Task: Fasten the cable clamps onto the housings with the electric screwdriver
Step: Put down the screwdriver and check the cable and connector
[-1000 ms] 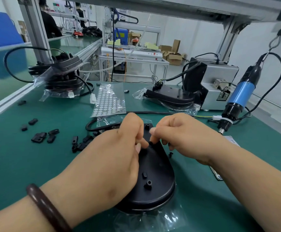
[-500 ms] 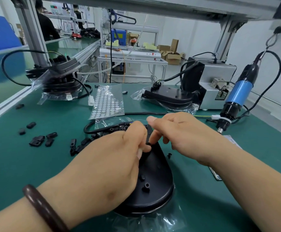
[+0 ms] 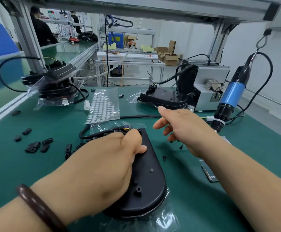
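Housing (image 3: 150, 180): lay flat on the green mat (image 3: 36, 174), pinned beneath the left hand (image 3: 106, 164). Moulded in matte black plastic, D-shaped, straight across the far edge and rounded at the near end, with small raised bosses on the upper face. Ran lengthwise away from the wearer, rounded end nearest, wire end under the grip. Rested on a crinkled clear plastic bag (image 3: 163, 220).

Left hand: closed down over the housing's far end, thumb pressed flat on the top face, fingertips hidden at the wire entry. Wore a dark bracelet (image 3: 37, 210) at the wrist.

Right hand (image 3: 186, 129): hovered right of the grip, above the mat, fingers loose and spread, holding nothing that showed.

Just left of the grip, looped out: a black cable (image 3: 83, 133). Further left, scattered loose: small black cable clamps (image 3: 32, 146). Between grip and right hand, lying on the mat: two tiny black screws (image 3: 164, 158).

Beyond the grip, sealed in a clear sleeve: a sheet of pale round pads (image 3: 103, 106). Well right of the grip, hung from a hook, tilted, tip down: the blue-bodied electric screwdriver (image 3: 231, 97).
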A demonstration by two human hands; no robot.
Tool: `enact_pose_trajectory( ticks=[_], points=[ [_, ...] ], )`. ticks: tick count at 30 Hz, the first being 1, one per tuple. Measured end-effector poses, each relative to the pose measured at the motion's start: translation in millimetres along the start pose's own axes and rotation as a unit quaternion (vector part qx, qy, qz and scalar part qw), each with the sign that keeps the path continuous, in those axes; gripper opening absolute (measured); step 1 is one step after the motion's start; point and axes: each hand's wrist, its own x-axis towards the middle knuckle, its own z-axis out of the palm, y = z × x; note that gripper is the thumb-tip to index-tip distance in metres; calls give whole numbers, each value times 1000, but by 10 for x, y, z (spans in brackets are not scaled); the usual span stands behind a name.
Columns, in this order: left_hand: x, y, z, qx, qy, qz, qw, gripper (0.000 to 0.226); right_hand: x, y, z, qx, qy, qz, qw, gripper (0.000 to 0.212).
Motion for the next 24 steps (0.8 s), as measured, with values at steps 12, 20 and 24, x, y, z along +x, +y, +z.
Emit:
enact_pose_trajectory(
  ticks=[12, 20, 24],
  points=[
    [-1, -288, 139, -104, 40, 92, 990, 20, 496, -159, -200, -417, 13, -115, 901, 17],
    [130, -1025, -236, -454, 98, -77, 882, 35, 852, -26, 108, -582, -56, -165, 795, 7],
    [263, -1295, -459, -491, 153, -132, 847, 31, 957, -2, 75, -562, -65, -193, 802, 12]
  ],
)
